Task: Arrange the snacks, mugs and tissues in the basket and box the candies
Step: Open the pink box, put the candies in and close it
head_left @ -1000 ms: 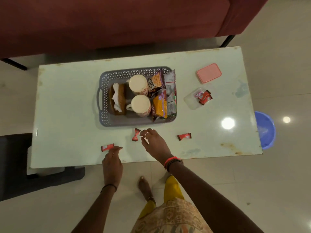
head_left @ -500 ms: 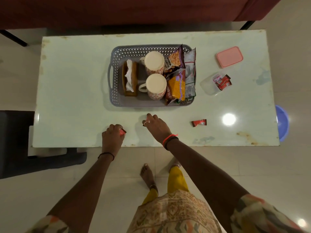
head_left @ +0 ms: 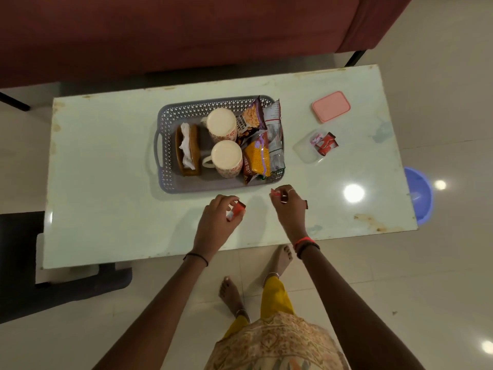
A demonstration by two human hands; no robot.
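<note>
**Both grips hold candies near the bench's front edge**

The left grip curls round a red candy. The right grip pinches another candy. Both are just in front of the basket. Bare bench lies open leftward. To the right sits the clear box, with the pink lid behind it.

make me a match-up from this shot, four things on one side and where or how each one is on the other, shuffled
Things: 1 pink lid; 2 tissue holder; 3 clear box; 4 left hand.
States: A in the basket beside the mugs; B pinching a red candy; C lying on the table, off its box; D open, with candies inside.
Pairs: 1-C, 2-A, 3-D, 4-B.
</note>
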